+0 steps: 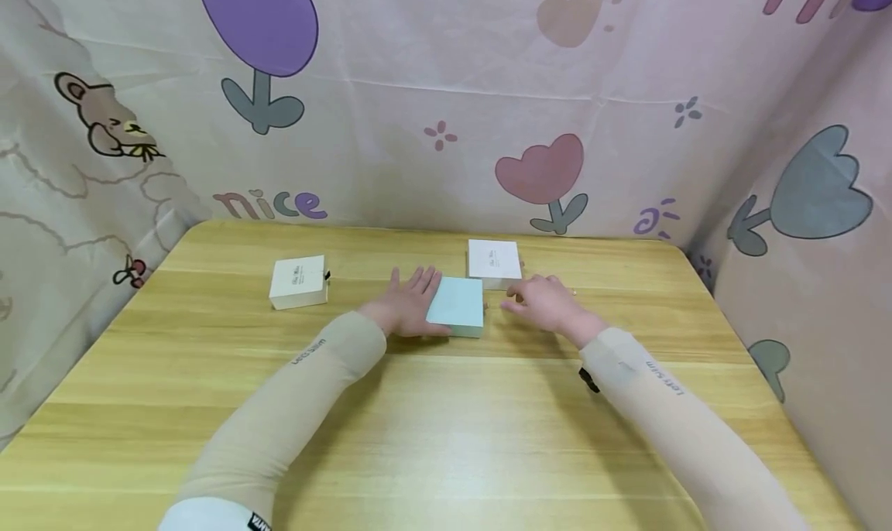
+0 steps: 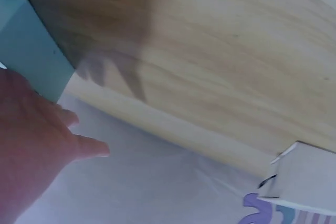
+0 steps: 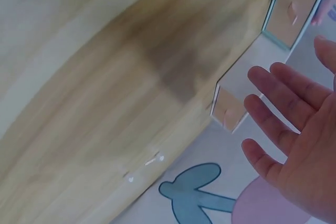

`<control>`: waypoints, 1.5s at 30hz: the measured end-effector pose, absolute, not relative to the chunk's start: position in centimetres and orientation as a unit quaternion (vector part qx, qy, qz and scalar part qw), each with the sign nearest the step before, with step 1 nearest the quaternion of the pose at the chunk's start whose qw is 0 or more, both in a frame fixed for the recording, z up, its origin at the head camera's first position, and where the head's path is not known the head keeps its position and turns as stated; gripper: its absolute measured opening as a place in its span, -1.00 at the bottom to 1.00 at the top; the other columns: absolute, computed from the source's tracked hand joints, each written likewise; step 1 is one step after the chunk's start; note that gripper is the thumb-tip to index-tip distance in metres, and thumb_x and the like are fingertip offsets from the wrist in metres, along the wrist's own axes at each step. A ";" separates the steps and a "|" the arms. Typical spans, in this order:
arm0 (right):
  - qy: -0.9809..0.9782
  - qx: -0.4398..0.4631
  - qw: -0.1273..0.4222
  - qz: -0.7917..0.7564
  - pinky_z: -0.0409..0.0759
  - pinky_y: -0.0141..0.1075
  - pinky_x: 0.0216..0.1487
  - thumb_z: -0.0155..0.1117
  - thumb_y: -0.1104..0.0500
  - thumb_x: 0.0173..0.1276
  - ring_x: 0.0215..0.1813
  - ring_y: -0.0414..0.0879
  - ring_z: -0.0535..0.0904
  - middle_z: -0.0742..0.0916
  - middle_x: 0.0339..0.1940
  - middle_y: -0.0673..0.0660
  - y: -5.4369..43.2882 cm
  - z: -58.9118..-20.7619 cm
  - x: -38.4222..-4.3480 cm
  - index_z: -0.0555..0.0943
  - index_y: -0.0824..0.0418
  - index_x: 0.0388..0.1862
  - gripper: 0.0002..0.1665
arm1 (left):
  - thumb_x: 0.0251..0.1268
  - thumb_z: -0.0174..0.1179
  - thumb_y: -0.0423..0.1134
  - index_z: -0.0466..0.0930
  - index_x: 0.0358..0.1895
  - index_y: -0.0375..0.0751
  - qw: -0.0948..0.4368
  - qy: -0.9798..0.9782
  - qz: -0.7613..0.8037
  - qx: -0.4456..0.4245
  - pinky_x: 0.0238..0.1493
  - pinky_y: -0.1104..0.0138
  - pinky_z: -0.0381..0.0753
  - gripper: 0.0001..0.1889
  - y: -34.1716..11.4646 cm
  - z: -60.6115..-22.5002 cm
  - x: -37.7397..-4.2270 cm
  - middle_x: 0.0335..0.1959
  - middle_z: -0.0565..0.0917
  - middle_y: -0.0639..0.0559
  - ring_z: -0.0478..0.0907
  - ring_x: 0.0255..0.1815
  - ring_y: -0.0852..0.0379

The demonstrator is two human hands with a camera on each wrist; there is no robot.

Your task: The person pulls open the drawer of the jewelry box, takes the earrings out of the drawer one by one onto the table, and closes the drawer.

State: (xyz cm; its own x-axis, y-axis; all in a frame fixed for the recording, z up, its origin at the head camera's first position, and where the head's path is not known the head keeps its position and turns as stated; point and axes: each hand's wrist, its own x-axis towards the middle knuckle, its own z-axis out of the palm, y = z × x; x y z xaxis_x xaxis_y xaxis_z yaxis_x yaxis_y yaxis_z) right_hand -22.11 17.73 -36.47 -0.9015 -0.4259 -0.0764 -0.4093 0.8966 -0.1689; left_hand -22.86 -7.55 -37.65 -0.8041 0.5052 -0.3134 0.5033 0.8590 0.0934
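On the surface (image 1: 446, 430), the blue box (image 1: 456, 302), tab (image 1: 485, 306) rightward, lies left of the loose-fingered, empty right grip (image 1: 545, 302); the nearer left grip (image 1: 409, 306), splayed, touches it.

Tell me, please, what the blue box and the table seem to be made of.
Blue box: probably stiff cardboard, matte; its faces are flat and its edges crisp.
Table: wood or wood-look laminate, slightly glossy; it shows grain bands and a soft bright reflection.
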 end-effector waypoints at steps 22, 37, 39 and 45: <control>0.976 -0.180 0.080 -0.088 0.41 0.03 0.04 0.07 0.13 0.36 -0.34 -0.11 0.59 0.78 -0.21 0.07 14.7 -37.6 -22.5 0.70 0.12 -0.10 -0.71 | 0.13 -0.14 0.49 -0.39 0.49 -0.25 0.178 0.952 -0.041 0.247 0.42 -0.19 -0.37 0.13 -5.7 -37.3 -22.3 0.54 -0.23 -0.16 -0.28 0.55 -0.08; 0.976 -0.171 0.078 -0.108 0.31 -0.33 -0.50 0.09 0.26 0.29 -0.61 -0.18 0.31 0.45 -0.74 -0.02 14.1 -37.7 -23.0 0.49 0.15 -0.71 -0.66 | 0.15 -0.15 0.47 -0.38 0.49 -0.25 0.174 0.952 -0.054 0.246 0.43 -0.18 -0.35 0.11 -5.7 -37.1 -22.2 0.54 -0.23 -0.15 -0.28 0.55 -0.08; 0.976 -0.168 0.082 -0.108 0.28 -0.36 -0.54 0.09 0.28 0.28 -0.60 -0.17 0.32 0.45 -0.72 -0.02 14.2 -37.8 -23.0 0.47 0.14 -0.71 -0.66 | 0.15 -0.15 0.48 -0.39 0.49 -0.25 0.177 0.952 -0.051 0.245 0.43 -0.17 -0.37 0.11 -5.7 -37.2 -22.2 0.54 -0.24 -0.15 -0.28 0.55 -0.07; 0.978 -0.158 0.089 -0.100 0.30 -0.34 -0.53 0.06 0.31 0.28 -0.58 -0.14 0.33 0.45 -0.71 0.01 14.7 -37.7 -23.0 0.39 0.15 -0.75 -0.63 | 0.11 -0.17 0.51 -0.41 0.49 -0.24 0.183 0.952 -0.032 0.243 0.42 -0.17 -0.44 0.14 -5.9 -37.5 -22.5 0.54 -0.27 -0.14 -0.31 0.55 -0.07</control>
State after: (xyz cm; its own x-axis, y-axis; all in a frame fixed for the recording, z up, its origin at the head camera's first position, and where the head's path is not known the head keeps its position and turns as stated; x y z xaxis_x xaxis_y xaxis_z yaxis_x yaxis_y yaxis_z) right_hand -23.01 14.71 -37.74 -0.9343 -0.3269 -0.1423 -0.2914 0.9301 -0.2238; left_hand -22.46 -5.90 -37.54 -0.8145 0.4514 -0.3644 0.4751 0.8795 0.0276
